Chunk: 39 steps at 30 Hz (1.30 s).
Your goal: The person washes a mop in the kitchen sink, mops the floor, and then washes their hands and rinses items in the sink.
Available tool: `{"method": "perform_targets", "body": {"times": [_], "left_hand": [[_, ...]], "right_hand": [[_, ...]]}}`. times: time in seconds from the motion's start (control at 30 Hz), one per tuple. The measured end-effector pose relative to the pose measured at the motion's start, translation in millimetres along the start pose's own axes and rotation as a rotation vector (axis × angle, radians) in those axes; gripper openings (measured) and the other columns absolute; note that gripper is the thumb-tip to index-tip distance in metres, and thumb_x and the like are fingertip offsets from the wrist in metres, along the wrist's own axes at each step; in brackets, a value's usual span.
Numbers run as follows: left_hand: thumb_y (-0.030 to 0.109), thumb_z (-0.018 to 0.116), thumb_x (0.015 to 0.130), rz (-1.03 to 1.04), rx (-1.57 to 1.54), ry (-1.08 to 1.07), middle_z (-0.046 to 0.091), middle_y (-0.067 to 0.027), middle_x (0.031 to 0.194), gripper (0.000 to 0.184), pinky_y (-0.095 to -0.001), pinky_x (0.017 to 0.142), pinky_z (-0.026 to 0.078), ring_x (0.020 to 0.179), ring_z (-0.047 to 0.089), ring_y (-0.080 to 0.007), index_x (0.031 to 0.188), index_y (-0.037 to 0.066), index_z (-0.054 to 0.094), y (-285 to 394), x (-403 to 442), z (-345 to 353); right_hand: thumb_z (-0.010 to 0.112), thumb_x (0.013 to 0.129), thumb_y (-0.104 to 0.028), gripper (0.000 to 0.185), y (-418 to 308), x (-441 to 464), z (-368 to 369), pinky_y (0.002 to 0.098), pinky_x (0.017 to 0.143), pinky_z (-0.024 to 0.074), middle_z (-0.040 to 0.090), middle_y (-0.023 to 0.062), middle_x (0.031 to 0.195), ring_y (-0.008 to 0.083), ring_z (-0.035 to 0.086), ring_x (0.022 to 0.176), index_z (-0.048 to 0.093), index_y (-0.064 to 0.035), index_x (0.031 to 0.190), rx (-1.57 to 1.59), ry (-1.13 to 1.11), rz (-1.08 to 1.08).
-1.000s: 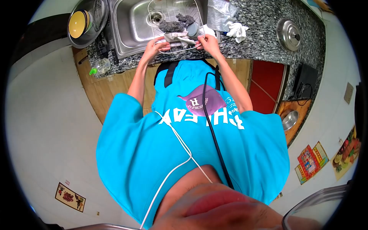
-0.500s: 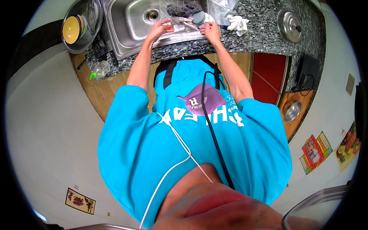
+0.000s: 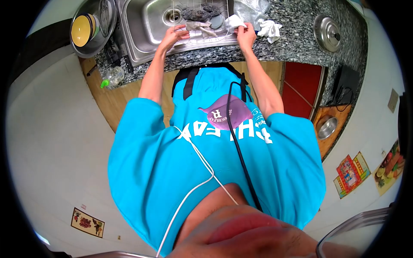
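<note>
A white wire rack (image 3: pixel 227 13) rests over the right part of the steel sink (image 3: pixel 146 32). On it lie dark grey scrubbers (image 3: pixel 200 13), a round grey-blue lid or container (image 3: pixel 217 21) and a crumpled beige cloth (image 3: pixel 201 28). My left hand (image 3: pixel 174 36) is at the rack's left front corner, its fingers apart; whether it touches the wire is hard to see. Beyond the rack's right side, my right hand (image 3: pixel 246 35) pinches a white cloth (image 3: pixel 235 22).
Another white cloth (image 3: pixel 269 30) lies on the granite counter (image 3: pixel 297 38) beside a clear plastic sheet (image 3: pixel 251 9). A steel lid (image 3: pixel 327 33) is farther right. At left are a basin with yellow bowl (image 3: pixel 81 31) and a green-tipped bottle (image 3: pixel 115 75).
The rack first shifted away from me onto the sink's right part. My right hand has since left its corner, moved right and taken hold of the white cloth. My left hand's fingers have loosened from the rack.
</note>
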<state>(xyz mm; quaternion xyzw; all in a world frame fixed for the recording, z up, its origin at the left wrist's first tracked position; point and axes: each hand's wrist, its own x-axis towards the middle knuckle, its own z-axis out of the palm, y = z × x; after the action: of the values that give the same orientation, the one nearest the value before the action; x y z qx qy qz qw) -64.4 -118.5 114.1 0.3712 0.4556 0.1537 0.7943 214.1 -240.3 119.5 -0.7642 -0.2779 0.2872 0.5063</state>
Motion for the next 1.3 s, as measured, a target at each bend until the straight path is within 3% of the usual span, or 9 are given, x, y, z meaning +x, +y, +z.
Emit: {"method": "perform_targets", "body": {"times": [0.2, 0.33, 0.5, 0.73, 0.8, 0.87, 1.0, 1.2, 1.3], "left_hand": [[-0.006, 0.043, 0.074, -0.026, 0.01, -0.019, 0.051, -0.028, 0.115, 0.051, -0.0313, 0.088, 0.047, 0.101, 0.057, -0.0305, 0.125, -0.009, 0.035, -15, 5, -9], [-0.004, 0.045, 0.08, -0.039, -0.071, -0.061, 0.046, -0.0282, 0.121, 0.049, -0.0312, 0.089, 0.047, 0.108, 0.052, -0.0303, 0.127, -0.008, 0.033, -19, 14, 14], [0.0, 0.049, 0.081, -0.125, -0.052, 0.071, 0.048, -0.0189, 0.123, 0.052, -0.033, 0.086, 0.047, 0.114, 0.048, -0.0254, 0.128, -0.007, 0.029, -50, 44, 26], [0.011, 0.06, 0.073, -0.087, 0.524, 0.315, 0.053, -0.0221, 0.117, 0.064, -0.0348, 0.084, 0.044, 0.105, 0.053, -0.0273, 0.127, -0.008, 0.03, -76, 77, 1], [0.015, 0.064, 0.068, 0.011, 0.399, 0.358, 0.053, -0.0217, 0.114, 0.062, -0.0346, 0.083, 0.043, 0.101, 0.054, -0.0288, 0.12, -0.007, 0.038, -63, 63, 15], [0.014, 0.064, 0.066, 0.321, 0.785, 0.653, 0.053, -0.0197, 0.104, 0.057, -0.0348, 0.082, 0.042, 0.094, 0.053, -0.03, 0.114, -0.006, 0.041, -43, 42, 42], [0.01, 0.059, 0.066, 0.595, 0.95, 0.74, 0.035, -0.0258, 0.11, 0.052, -0.0426, 0.093, 0.03, 0.102, 0.036, -0.0368, 0.11, -0.007, 0.038, -16, 3, 105], [0.012, 0.057, 0.068, 0.626, 1.07, 0.699, 0.03, -0.0276, 0.117, 0.048, -0.0458, 0.095, 0.027, 0.111, 0.031, -0.0402, 0.111, -0.002, 0.044, -14, -1, 137], [0.01, 0.054, 0.076, 0.817, 1.033, 0.591, 0.045, -0.0195, 0.108, 0.028, -0.0403, 0.087, 0.039, 0.101, 0.047, -0.0329, 0.102, -0.001, 0.052, -7, -3, 149]], "right_hand": [[0.055, 0.08, -0.01, 0.016, -52, -8, -1, 0.026, 0.056, 0.047, 0.063, 0.0106, 0.069, 0.0147, 0.063, 0.064, 0.052, 0.0022, 0.091, 0.215, 0.105, -0.177], [0.059, 0.077, -0.016, 0.026, -59, -10, 18, 0.0334, 0.06, 0.0481, 0.062, 0.016, 0.07, 0.0246, 0.062, 0.064, 0.054, 0.0014, 0.096, -0.179, -0.065, -0.235], [0.063, 0.074, -0.022, 0.039, -3, -20, 20, 0.0383, 0.086, 0.0426, 0.057, 0.0199, 0.103, 0.033, 0.054, 0.098, 0.056, -0.0009, 0.106, -0.683, -0.545, -0.199], [0.062, 0.074, -0.014, 0.03, -3, -24, -1, 0.0365, 0.084, 0.0423, 0.054, 0.018, 0.103, 0.0322, 0.053, 0.096, 0.058, -0.0006, 0.1, -0.487, -0.261, -0.283], [0.062, 0.073, -0.014, 0.028, -17, -15, -17, 0.0374, 0.086, 0.041, 0.053, 0.0179, 0.1, 0.0325, 0.051, 0.095, 0.058, -0.0007, 0.097, -0.444, -0.26, -0.229], [0.061, 0.074, -0.013, 0.028, -18, -5, -37, 0.04, 0.088, 0.0397, 0.05, 0.0192, 0.106, 0.0324, 0.049, 0.101, 0.058, -0.0017, 0.099, -0.444, -0.042, -0.324], [0.063, 0.072, -0.019, 0.044, -24, 12, -77, 0.0461, 0.097, 0.0285, 0.029, 0.0274, 0.128, 0.0419, 0.029, 0.117, 0.053, -0.008, 0.114, -0.81, 0.332, -0.265], [0.062, 0.072, -0.016, 0.031, 8, 17, -107, 0.0431, 0.085, 0.0356, 0.043, 0.0179, 0.105, 0.0338, 0.042, 0.099, 0.051, -0.0041, 0.098, -0.671, 0.093, -0.077], [0.058, 0.072, -0.011, 0.019, -6, 5, -107, 0.0378, 0.074, 0.0412, 0.047, 0.0151, 0.091, 0.0305, 0.049, 0.084, 0.051, -0.0039, 0.087, -0.327, 0.376, -0.182]]}}
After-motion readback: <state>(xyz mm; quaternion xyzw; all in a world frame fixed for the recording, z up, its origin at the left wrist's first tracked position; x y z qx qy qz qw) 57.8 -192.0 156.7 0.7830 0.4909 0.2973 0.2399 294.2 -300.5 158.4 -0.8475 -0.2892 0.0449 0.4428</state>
